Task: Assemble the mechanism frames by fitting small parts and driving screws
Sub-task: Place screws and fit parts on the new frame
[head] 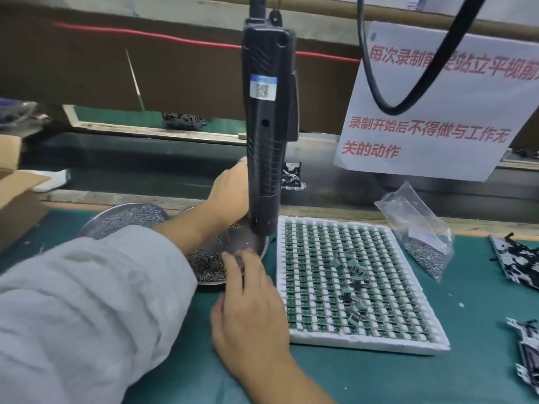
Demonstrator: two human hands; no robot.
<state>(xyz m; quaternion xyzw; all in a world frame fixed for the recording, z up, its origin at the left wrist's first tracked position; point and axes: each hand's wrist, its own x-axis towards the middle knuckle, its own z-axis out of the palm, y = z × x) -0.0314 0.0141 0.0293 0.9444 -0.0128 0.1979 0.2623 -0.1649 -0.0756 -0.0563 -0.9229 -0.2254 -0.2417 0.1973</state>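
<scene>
A black electric screwdriver (268,126) hangs upright in front of me, its tip over a metal dish (260,243) of dark screws (208,265). My right hand (248,295) lies on the green mat with its fingers stretched onto that dish, fingertips touching the screws. My left hand (229,192), in a white sleeve, reaches forward past the dish towards a black-and-white mechanism frame (293,176) on the conveyor. Its fingers are hidden behind the screwdriver. A white tray (367,345) of small green parts sits to the right.
A second dish of silver screws (131,217) stands at the left, beside a cardboard box (17,196). A plastic bag of screws (423,243) and more frames (516,258) (528,348) lie at the right. A paper sign (431,112) and black cable (376,83) hang above.
</scene>
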